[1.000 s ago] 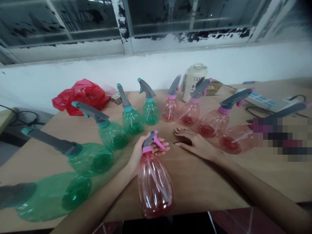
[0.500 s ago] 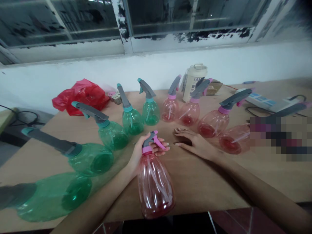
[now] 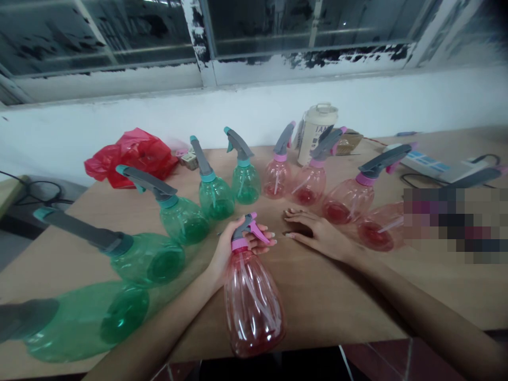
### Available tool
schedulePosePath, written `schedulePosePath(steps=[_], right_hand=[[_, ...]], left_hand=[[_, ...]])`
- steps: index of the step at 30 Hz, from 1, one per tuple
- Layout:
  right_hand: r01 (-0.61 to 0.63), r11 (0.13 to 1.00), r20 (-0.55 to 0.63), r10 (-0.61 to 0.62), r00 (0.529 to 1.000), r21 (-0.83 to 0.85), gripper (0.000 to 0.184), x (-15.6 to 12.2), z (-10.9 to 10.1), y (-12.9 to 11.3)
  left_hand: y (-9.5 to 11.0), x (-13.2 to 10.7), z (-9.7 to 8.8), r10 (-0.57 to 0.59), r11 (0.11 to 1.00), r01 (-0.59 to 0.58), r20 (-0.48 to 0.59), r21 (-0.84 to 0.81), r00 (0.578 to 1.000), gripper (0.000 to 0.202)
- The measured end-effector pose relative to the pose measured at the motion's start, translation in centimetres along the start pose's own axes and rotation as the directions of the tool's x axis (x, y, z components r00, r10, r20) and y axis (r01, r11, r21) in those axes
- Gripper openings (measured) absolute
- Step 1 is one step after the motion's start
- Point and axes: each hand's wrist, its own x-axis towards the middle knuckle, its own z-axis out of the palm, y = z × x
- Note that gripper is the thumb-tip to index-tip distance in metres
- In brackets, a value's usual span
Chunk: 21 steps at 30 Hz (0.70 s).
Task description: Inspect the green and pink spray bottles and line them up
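Note:
My left hand (image 3: pixel 226 246) is closed round the neck and grey head of a pink spray bottle (image 3: pixel 254 307), its base toward me at the table's front edge. A pink trigger juts out over my fingertips. My right hand (image 3: pixel 313 230) rests on the table with its fingers stretched out and holds nothing. Just beyond it stands another pink spray bottle (image 3: pixel 344 201). To the left, several green spray bottles form a row; the closest to my left hand is a green spray bottle (image 3: pixel 184 219) with a grey and teal head.
More pink spray bottles curve along the right, one partly covered by a pixelated patch. Along the wall are a red plastic bag (image 3: pixel 133 159), a white lidded cup (image 3: pixel 315 132), a small cardboard box (image 3: pixel 349 142) and a white device (image 3: pixel 432 161) with a cable.

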Motion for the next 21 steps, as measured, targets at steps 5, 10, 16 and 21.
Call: schedulePosePath(steps=[5, 10, 16, 21], right_hand=[[0.005, 1.0, -0.004, -0.005, 1.0, 0.013, 0.041, 0.0, 0.0, -0.1], [-0.005, 1.0, -0.003, 0.005, 1.0, 0.004, 0.042, 0.0, 0.1, 0.1], [-0.169, 0.972, -0.132, 0.191, 0.973, 0.16, 0.032, -0.5, -1.0, -2.8], [-0.265, 0.902, 0.041, 0.268, 0.963, 0.34, 0.033, -2.3, -1.7, -9.2]], left_hand=[[0.0, 0.0, 0.0, 0.013, 1.0, -0.013, 0.003, 0.007, 1.0, 0.045], [-0.1, 0.0, 0.0, 0.009, 1.0, -0.009, 0.0, 0.016, 1.0, 0.044], [0.0, -0.4, 0.1, 0.045, 0.998, -0.044, -0.017, 0.039, 0.999, 0.04], [0.7, -0.8, 0.9, 0.168, 0.984, -0.16, -0.106, 0.078, 0.98, 0.035]])
